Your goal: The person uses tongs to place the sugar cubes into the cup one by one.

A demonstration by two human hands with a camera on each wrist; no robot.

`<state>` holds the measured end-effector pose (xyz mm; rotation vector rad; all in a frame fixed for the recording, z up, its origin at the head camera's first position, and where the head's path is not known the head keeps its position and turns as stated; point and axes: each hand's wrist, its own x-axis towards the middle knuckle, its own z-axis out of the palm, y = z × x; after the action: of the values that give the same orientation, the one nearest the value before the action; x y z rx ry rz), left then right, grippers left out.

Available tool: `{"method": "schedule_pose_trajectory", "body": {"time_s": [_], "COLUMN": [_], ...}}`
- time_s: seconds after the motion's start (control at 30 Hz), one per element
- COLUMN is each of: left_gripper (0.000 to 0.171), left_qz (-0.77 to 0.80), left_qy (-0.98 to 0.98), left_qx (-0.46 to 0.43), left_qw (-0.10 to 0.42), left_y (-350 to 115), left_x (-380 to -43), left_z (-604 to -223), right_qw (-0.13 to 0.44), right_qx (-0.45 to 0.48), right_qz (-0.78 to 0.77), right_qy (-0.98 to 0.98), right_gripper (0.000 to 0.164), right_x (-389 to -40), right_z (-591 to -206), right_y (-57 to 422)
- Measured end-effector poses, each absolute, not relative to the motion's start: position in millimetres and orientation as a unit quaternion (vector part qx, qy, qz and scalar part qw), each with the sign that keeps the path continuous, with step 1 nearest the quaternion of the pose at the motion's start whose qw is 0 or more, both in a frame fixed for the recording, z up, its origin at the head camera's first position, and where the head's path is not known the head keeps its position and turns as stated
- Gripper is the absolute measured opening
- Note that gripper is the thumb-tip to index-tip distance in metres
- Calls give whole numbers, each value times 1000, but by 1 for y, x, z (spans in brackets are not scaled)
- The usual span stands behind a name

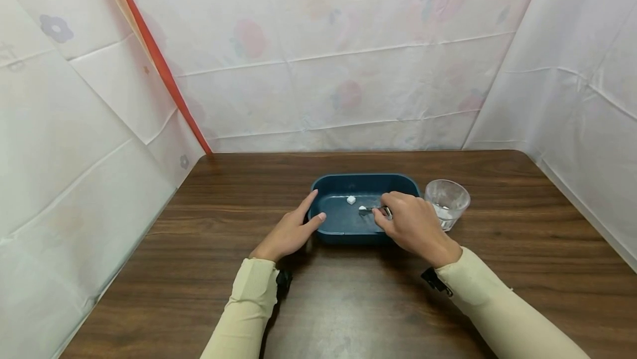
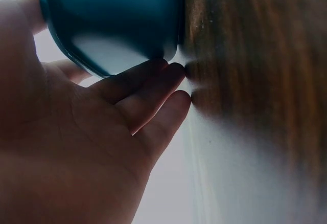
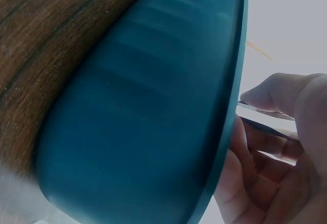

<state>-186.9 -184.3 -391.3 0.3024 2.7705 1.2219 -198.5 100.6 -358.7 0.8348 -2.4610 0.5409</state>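
Observation:
My right hand reaches over the right side of a dark blue rectangular tray. It pinches a pair of metal tweezers, whose two thin arms show between thumb and fingers in the right wrist view. At the tweezers' tip is a small white cube; whether the tips grip it is too small to tell. Another white cube lies in the tray to the left of and behind it. My left hand rests against the tray's left end, its fingers extended along the outer wall and its thumb by the rim.
Just right of the tray stands a clear glass with white pieces in its bottom, partly behind my right hand. The brown wood-grain table reaches back to a pale patterned curtain, with more sheeting on both sides.

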Motion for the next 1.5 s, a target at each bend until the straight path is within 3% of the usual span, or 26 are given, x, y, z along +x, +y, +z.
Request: {"method": "schedule_pose_trajectory", "body": {"time_s": [1.23,1.5], "left_gripper": [72,72], "left_qz": [404,402], "left_qy": [908,909], "left_qx": [97,92], "left_qw": [57,59], "left_y": [-184,-184], "left_x": [-186,-187], "left_z": [-390,-391], "right_qw": [263,251], "right_qx": [313,302], "right_qz": [196,201], "right_qy": [-891,-897], "right_gripper": [33,22], "right_x": [-191,-190], "right_z": [-348,-346], "right_y": [101,101]}}
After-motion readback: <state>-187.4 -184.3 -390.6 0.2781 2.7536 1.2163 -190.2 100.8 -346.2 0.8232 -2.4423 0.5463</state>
